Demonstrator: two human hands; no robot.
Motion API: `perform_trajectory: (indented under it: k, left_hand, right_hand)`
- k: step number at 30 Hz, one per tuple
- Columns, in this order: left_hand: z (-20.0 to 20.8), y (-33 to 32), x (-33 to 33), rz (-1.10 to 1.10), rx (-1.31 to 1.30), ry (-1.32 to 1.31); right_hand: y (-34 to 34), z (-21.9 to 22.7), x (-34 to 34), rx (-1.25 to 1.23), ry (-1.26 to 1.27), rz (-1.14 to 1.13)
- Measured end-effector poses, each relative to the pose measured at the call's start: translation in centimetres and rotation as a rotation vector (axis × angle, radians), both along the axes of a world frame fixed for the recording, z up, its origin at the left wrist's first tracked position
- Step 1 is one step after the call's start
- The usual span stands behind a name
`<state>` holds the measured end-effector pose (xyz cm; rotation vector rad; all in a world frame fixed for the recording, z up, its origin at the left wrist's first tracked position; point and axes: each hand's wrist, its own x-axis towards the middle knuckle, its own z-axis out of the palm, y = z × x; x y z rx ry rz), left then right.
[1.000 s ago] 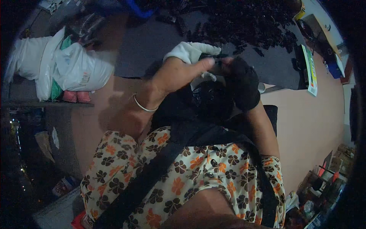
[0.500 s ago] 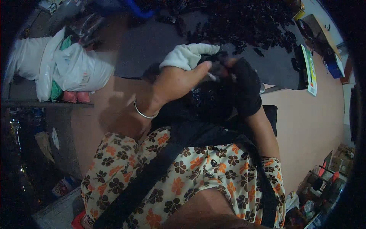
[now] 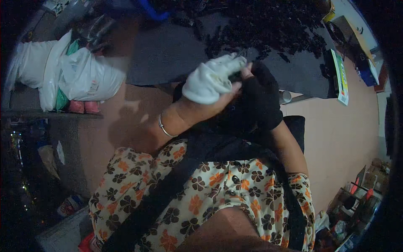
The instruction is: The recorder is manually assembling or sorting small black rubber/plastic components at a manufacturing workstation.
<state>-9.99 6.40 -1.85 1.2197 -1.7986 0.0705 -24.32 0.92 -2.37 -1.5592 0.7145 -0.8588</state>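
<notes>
My left hand [image 3: 212,82], in a white glove that leaves the thumb bare, is turned with its back toward me and its fingers closed. My right hand [image 3: 263,94], in a black glove with bare fingertips, meets it at the fingertips over my lap. Both pinch at something small and dark between them, mostly hidden by the fingers, so its kind does not show. Beyond the hands, a big heap of small black parts [image 3: 277,29] is spread over the far side of the grey-topped table [image 3: 159,54].
White plastic bags [image 3: 90,77] lie on a surface at the left. A flat green, white and yellow package [image 3: 341,77] stands at the table's right edge, near a blue box [image 3: 366,74]. A blue thing [image 3: 153,11] lies at the far left of the table.
My left hand has rolled so that its gloved back now faces me, and its fingers have drawn in toward my right fingertips. The dark thing seen between the hands is now mostly covered.
</notes>
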Motion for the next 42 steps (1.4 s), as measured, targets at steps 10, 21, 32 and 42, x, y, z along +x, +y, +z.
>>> perform_trajectory:
  k: [10, 21, 32, 42]
  left_hand:
    - [0.4, 1.1, 1.3, -0.283, 0.567, 0.646]
    - [0.0, -5.0, 6.5, 0.252, 0.420, -0.313]
    - [-3.5, -9.2, 10.8, 0.447, 0.338, -0.375]
    - [-1.6, -4.1, 7.7, -0.253, 0.535, 0.942]
  right_hand:
    - [-1.4, 0.2, -1.1, -0.373, 0.265, 0.056]
    - [-6.3, -1.7, -4.4, -0.542, 0.598, -0.098]
    - [-10.1, -2.9, -3.0, -0.877, 0.783, 0.033]
    - [-6.7, -2.0, -2.1, -0.738, 0.164, -0.062]
